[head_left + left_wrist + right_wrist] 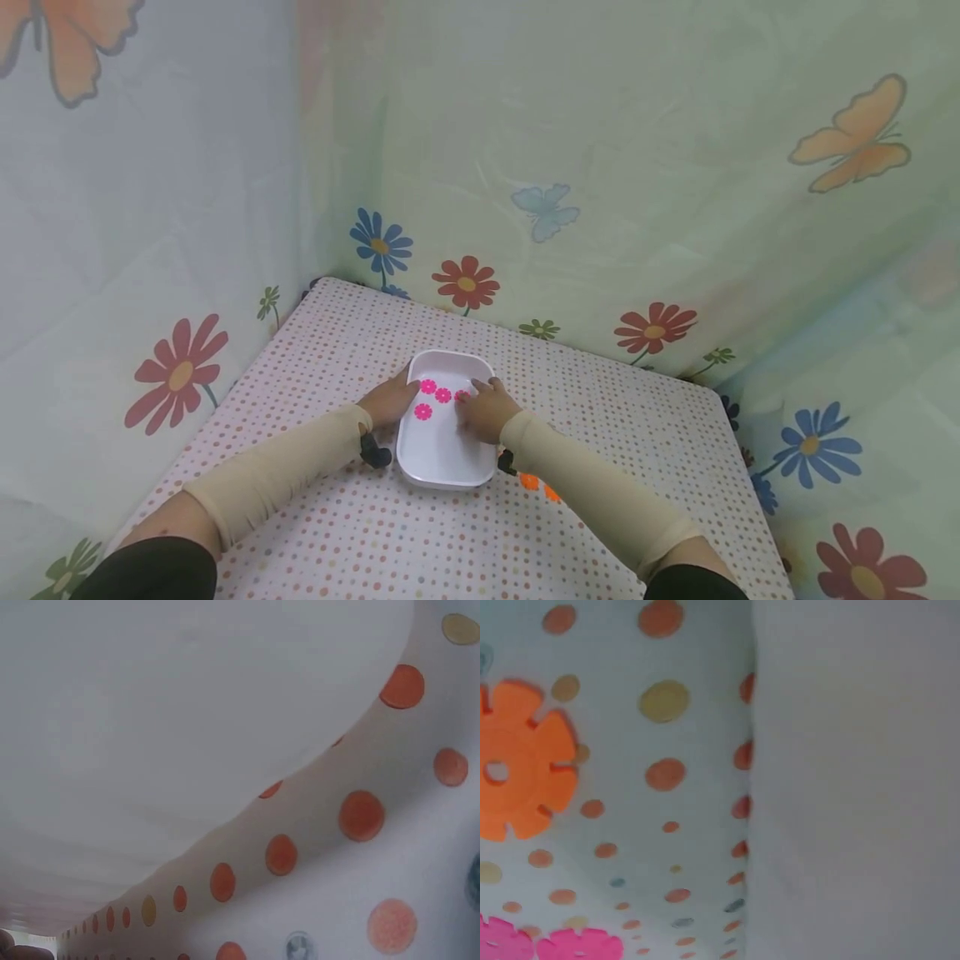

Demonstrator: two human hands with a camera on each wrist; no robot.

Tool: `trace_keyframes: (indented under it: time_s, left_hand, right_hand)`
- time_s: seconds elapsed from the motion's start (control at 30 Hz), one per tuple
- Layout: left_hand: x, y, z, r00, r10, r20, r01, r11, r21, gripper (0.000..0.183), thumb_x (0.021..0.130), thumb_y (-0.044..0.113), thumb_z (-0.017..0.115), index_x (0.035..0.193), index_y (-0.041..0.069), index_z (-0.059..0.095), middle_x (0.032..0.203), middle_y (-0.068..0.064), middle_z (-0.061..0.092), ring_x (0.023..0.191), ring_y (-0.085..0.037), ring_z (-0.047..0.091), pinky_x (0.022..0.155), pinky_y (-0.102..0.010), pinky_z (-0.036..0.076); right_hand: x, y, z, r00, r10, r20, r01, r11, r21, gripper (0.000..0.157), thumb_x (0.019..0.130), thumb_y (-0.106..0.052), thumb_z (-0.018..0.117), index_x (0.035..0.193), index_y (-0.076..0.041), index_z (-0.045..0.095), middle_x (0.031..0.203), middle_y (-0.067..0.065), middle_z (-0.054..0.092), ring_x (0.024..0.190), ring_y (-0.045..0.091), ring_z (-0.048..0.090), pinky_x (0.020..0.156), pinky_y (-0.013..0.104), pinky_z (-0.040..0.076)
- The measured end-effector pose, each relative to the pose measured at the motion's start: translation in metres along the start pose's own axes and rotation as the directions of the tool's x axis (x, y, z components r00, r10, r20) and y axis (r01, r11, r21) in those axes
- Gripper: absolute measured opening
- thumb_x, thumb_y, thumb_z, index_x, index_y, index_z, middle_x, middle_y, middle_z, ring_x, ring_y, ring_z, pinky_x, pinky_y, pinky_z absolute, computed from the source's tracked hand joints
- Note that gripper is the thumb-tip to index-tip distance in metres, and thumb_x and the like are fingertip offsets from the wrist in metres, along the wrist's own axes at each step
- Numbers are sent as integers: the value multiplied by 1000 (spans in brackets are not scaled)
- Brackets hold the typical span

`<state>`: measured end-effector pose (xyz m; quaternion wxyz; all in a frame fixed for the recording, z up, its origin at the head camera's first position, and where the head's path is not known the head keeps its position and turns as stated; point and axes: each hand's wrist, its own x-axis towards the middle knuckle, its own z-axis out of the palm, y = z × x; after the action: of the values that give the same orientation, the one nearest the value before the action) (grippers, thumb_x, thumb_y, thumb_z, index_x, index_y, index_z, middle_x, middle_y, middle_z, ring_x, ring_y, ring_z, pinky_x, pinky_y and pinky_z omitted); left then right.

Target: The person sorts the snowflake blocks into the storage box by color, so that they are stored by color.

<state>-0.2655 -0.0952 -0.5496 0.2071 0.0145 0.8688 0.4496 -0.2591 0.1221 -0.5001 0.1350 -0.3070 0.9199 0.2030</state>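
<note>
A white rectangular tray (446, 462) lies on the dotted tabletop, its side also filling much of the left wrist view. My left hand (387, 400) holds the tray's left rim, the thumb over the edge. Inside the tray are pink flower-shaped notched discs, among them one lower disc (423, 412) and a middle disc (443, 395). My right hand (487, 412) reaches over the right rim and pinches another pink disc (461, 395), partly hidden by the fingers. In the left wrist view, fingertips (26, 952) barely show at the bottom corner.
Right of the tray, orange notched discs (529, 482) lie on the dotted cloth (337, 517), partly under my right forearm. The right wrist view shows a near orange disc (525, 761) and pink discs (580, 945) beside the tray wall (855, 780). Printed curtains (637, 208) stand behind the table.
</note>
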Motion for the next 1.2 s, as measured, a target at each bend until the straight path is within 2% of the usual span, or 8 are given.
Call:
trace_keyframes:
  time_s: [0.23,0.47,0.63,0.73,0.8,0.87,1.0,1.2]
  left_hand:
    - [2,-1,1,1000,-4,5,4,1000,-10,66,110,52,30,169,35,7,173,-3,28,155,-38,35,126,-64,24]
    - [0,0,3,1000,-7,6,7,1000,-16,65,110,52,29,169,36,7,172,-4,29,155,-39,36,125,-65,25]
    - [0,4,3,1000,-25,3,25,999,-20,66,109,56,30,168,38,7,172,-3,30,155,-37,35,125,-66,24]
    - [1,5,3,1000,-26,7,27,999,-24,66,109,56,30,168,38,7,172,-3,30,156,-38,34,125,-67,23]
    - [2,6,2,1000,-22,8,22,999,-24,67,109,54,31,168,37,6,173,-3,28,156,-38,32,125,-67,21]
    - [2,5,2,1000,-26,10,26,999,-24,67,109,53,31,169,36,7,173,-3,27,157,-38,30,125,-67,20]
    - [-1,4,1,999,-48,19,48,999,-18,66,109,55,31,168,38,7,172,-2,29,156,-38,32,125,-67,21]
    - [-4,3,0,999,-50,8,50,999,-5,66,108,56,30,168,39,7,171,-4,33,154,-41,35,123,-70,24]
  right_hand:
    - [2,-6,-2,997,-73,-24,74,996,41,47,106,-47,55,148,-27,59,155,-10,56,155,26,38,127,57,27]
    - [6,-6,3,999,-46,-1,46,999,27,52,105,-49,56,152,-26,55,157,-11,53,156,25,36,128,57,26]
    - [-12,21,-7,994,7,-107,6,992,126,48,105,-45,58,150,-27,58,158,-6,53,154,30,40,126,60,28]
    - [-33,54,-11,973,142,-183,-93,964,251,39,101,-35,70,139,-25,69,143,-1,68,137,33,57,119,60,37]
    - [-46,75,-4,951,237,-200,-170,938,302,33,96,-29,76,129,-22,75,128,2,76,123,32,65,113,59,43]
    - [-55,90,10,939,307,-155,-235,902,361,29,94,-24,79,123,-20,78,121,4,78,115,33,69,110,59,46]
    - [-60,102,41,948,316,-22,-278,862,424,37,94,-20,79,131,-21,75,128,10,74,120,35,68,109,58,50]
    - [-57,101,63,965,260,-43,-225,898,379,35,89,-20,83,123,-29,79,112,4,72,102,25,69,96,46,59]
